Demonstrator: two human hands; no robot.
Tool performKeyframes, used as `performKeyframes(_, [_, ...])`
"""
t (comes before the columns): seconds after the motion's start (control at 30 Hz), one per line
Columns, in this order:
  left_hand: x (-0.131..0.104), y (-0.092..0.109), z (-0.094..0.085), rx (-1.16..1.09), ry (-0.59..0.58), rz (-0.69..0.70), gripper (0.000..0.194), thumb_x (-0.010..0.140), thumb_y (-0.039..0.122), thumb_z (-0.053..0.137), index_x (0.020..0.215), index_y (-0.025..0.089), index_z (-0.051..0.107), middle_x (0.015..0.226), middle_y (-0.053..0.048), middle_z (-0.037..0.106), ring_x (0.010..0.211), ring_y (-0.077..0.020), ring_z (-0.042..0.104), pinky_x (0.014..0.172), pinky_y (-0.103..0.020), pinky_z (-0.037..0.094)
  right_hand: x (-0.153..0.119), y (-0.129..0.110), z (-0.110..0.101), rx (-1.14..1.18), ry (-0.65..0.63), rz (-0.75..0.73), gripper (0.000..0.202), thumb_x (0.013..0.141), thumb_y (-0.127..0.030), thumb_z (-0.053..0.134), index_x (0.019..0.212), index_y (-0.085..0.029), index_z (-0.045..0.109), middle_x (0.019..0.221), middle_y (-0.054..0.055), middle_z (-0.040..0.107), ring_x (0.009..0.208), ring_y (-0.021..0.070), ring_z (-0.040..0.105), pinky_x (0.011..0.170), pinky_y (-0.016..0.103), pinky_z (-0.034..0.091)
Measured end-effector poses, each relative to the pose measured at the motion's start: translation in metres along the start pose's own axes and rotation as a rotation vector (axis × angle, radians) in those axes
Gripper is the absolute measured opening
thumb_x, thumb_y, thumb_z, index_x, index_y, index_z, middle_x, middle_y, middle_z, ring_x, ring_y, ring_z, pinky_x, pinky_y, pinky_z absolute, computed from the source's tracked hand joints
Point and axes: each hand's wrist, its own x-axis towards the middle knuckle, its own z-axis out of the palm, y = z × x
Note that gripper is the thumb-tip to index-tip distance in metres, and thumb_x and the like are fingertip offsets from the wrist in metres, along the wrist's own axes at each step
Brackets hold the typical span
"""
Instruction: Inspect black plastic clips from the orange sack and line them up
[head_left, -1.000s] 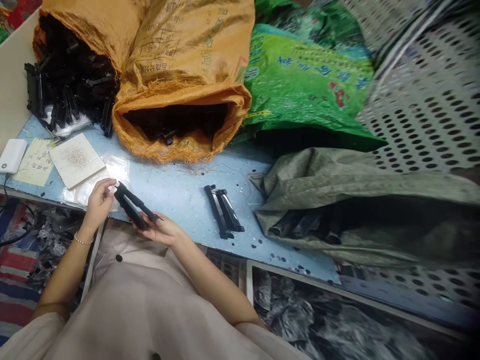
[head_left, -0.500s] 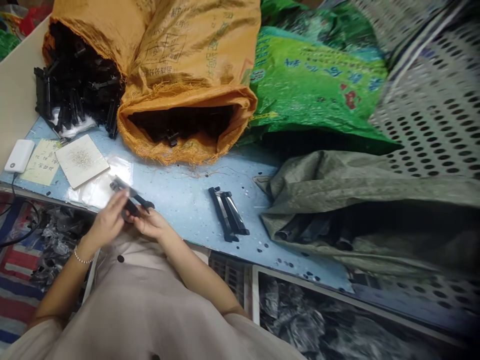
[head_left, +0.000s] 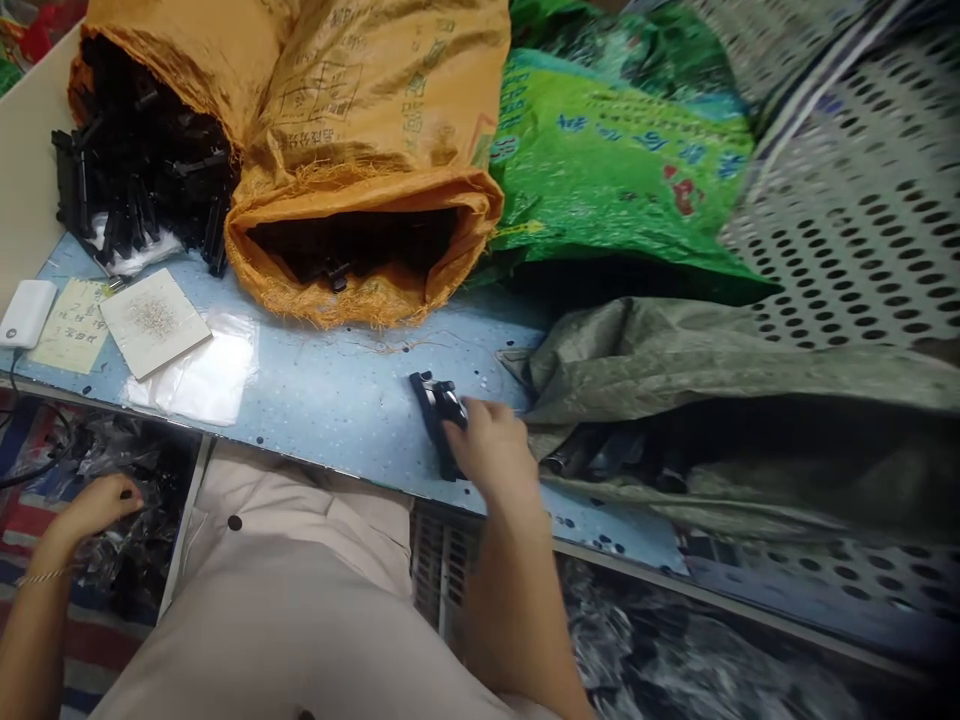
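On the blue tabletop [head_left: 337,400], my right hand [head_left: 495,450] reaches down over a pair of long black plastic parts [head_left: 435,420]. Its fingers close on the near one and hide much of it. Far to the left, below the table edge, my left hand [head_left: 101,505] hovers over a bin of black parts in clear plastic bags [head_left: 127,570]. The fingers are loosely curled with a gap at the tips, and I make out nothing held in them.
Orange woven sacks [head_left: 375,120] of black parts stand at the back. A green sack [head_left: 622,170] and a grey-green sack [head_left: 637,350] lie to the right. A white square tile [head_left: 156,325] and clear bags [head_left: 217,380] rest at left. More bagged parts [head_left: 675,640] sit below right.
My hands were together holding black parts near the table's front edge. They have separated: the left went down to the bin without visible parts, the right moved across to the pair.
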Motion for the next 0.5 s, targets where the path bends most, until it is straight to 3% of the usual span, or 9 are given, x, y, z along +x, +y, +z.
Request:
performKeyframes(0.03, [0.015,-0.012,0.01,0.029,-0.038,-0.122,0.014,0.075,0.028,0.064,0.071,0.019,0.073,0.082,-0.012,0.077,0.09,-0.033,0.073,0.085,-0.041,0.055,0.004,0.021,-0.001,-0.091,-0.063,0.078,0.042,0.085,-0.03,0.059,0.121,-0.009,0.067,0.118,0.025,0.065,0.109,0.0363,0.062,0.095,0.051,0.047])
performKeyframes(0.1, [0.04,-0.023,0.026,0.052,-0.06,-0.241,0.01,0.069,0.023,0.065,0.068,0.015,0.071,0.081,-0.018,0.076,0.092,-0.0388,0.073,0.085,-0.046,0.054,0.005,0.049,-0.001,-0.163,-0.188,0.132,0.038,0.086,-0.034,0.058,0.114,-0.011,0.07,0.107,0.021,0.069,0.098,0.0338,0.065,0.087,0.047,0.049])
performKeyframes(0.2, [0.055,-0.003,0.028,-0.048,-0.022,-0.136,0.025,0.078,0.029,0.062,0.094,0.013,0.074,0.103,-0.019,0.076,0.104,-0.0347,0.071,0.091,-0.043,0.053,-0.002,0.049,0.004,0.017,-0.244,0.084,0.032,0.087,-0.037,0.055,0.101,-0.014,0.072,0.095,0.015,0.072,0.087,0.0289,0.065,0.081,0.041,0.049])
performKeyframes(0.3, [0.06,0.055,0.01,-0.438,0.115,0.202,0.039,0.092,0.043,0.053,0.118,0.017,0.067,0.107,-0.012,0.075,0.096,-0.0247,0.071,0.088,-0.038,0.055,-0.007,0.005,0.019,0.549,-0.312,0.016,0.039,0.083,-0.049,0.059,0.101,-0.016,0.072,0.09,0.009,0.072,0.08,0.0222,0.063,0.073,0.034,0.049])
performKeyframes(0.33, [0.065,0.079,0.002,-0.55,0.228,0.301,0.041,0.093,0.046,0.053,0.12,0.018,0.065,0.104,-0.011,0.074,0.091,-0.0235,0.07,0.086,-0.038,0.056,-0.007,-0.015,0.026,0.741,-0.363,0.007,0.043,0.081,-0.053,0.062,0.103,-0.017,0.071,0.089,0.007,0.071,0.077,0.0199,0.062,0.07,0.032,0.049])
performKeyframes(0.37, [0.071,0.101,-0.005,-0.585,0.412,0.343,0.039,0.093,0.047,0.055,0.118,0.019,0.065,0.101,-0.01,0.072,0.088,-0.0229,0.069,0.085,-0.038,0.055,-0.007,-0.036,0.035,0.898,-0.429,0.012,0.046,0.078,-0.055,0.065,0.103,-0.017,0.071,0.086,0.005,0.07,0.074,0.0176,0.06,0.066,0.03,0.048])
performKeyframes(0.43, [0.089,0.138,-0.016,-0.448,0.73,0.345,0.031,0.085,0.042,0.068,0.105,0.018,0.067,0.104,-0.012,0.068,0.096,-0.0252,0.065,0.088,-0.039,0.053,-0.007,-0.077,0.052,1.103,-0.577,0.037,0.047,0.074,-0.056,0.072,0.097,-0.016,0.072,0.077,0.002,0.066,0.064,0.013,0.054,0.059,0.026,0.043])
performKeyframes(0.5, [0.108,0.157,-0.024,-0.335,0.847,0.334,0.017,0.085,0.034,0.068,0.087,0.018,0.068,0.099,-0.012,0.066,0.099,-0.0265,0.062,0.089,-0.039,0.05,-0.005,-0.109,0.065,1.225,-0.689,0.056,0.044,0.072,-0.055,0.075,0.092,-0.015,0.072,0.069,-0.001,0.062,0.058,0.0102,0.05,0.055,0.023,0.04])
